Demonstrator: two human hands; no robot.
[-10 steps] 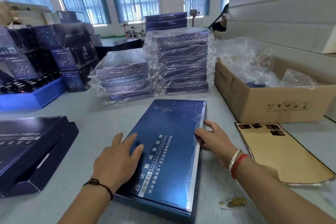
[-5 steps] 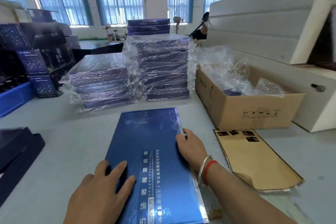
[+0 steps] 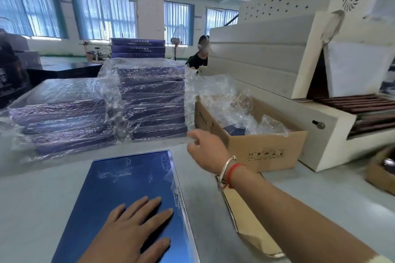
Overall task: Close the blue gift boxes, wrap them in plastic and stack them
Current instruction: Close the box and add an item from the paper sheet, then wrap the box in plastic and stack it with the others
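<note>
A closed blue gift box lies flat on the grey table in front of me. My left hand rests flat on its lid near the front, fingers spread. My right hand hovers above the table past the box's far right corner, fingers loosely curled and holding nothing, close to a cardboard carton filled with clear plastic bags. Two stacks of plastic-wrapped blue boxes stand behind: a low one at the left and a taller one beside it.
A cream shrink-wrap tunnel machine with a roller conveyor fills the right side. A flat brown card sheet lies right of the box. A person sits behind the stacks. Dark cartons stand at the far left.
My right hand has left the box's right edge and moved up and forward toward the carton of plastic bags. The left hand stays flat on the lid. My view has tilted up and right.
</note>
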